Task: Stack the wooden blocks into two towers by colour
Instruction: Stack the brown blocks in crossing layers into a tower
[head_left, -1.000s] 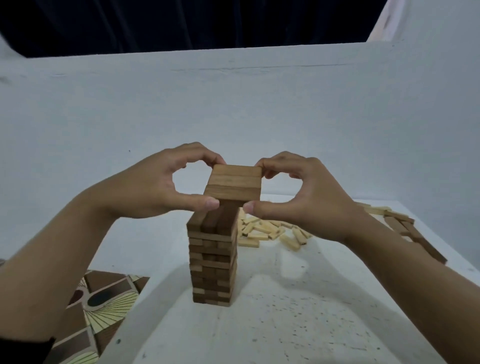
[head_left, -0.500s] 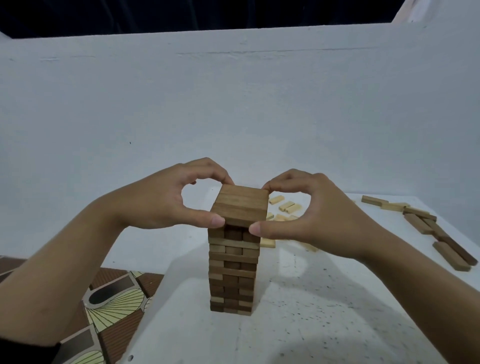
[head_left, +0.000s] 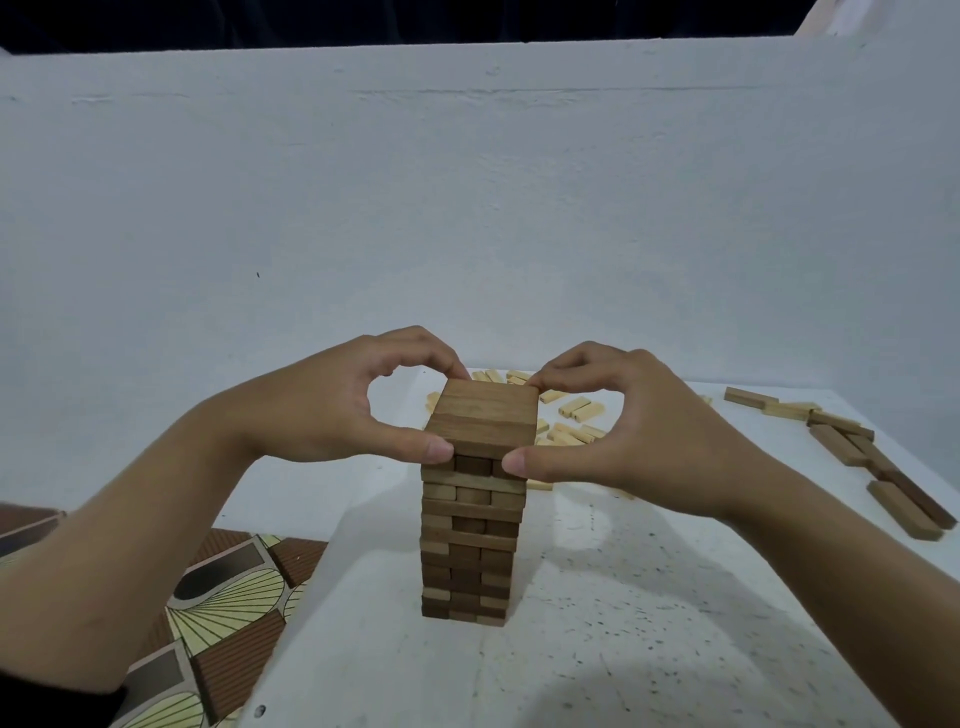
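head view. at the middle of the frame, upright on a white speckled tabletop (head_left: 623, 649): a tall square tower of brown wooden blocks (head_left: 470, 540), layers laid crosswise, darker and lighter brown pieces mixed, a few block ends slightly out of line. resting on its summit, flush with the stack: a top layer of brown blocks (head_left: 485, 415), three laid side by side.

at 9 o'clock of the summit, the left hand (head_left: 332, 410): thumb tip pressed to the near left corner of the top layer, forefinger arched over to the far left corner, so grasping that layer in a pinch. at 3 o'clock, the right hand (head_left: 623, 436), mirrored: thumb tip at the near right corner and just touching the row below, forefinger curled to the far right corner, likewise clasping the layer. both forearms bare, reaching in from 7 and 5 o'clock.

beyond the tower, from 12 to 2 o'clock, partly hidden by the right hand: a scatter of pale cream wooden blocks (head_left: 576, 410), lying flat, well apart from the stack. near the table's right edge, at 2 to 3 o'clock: loose brown wooden blocks (head_left: 852, 452) in a rough line, a couple of pale ones at its far end.

behind everything, a plain white wall (head_left: 467, 208). at 8 o'clock, below the table edge, brown-and-cream patterned floor tiles (head_left: 228, 608).
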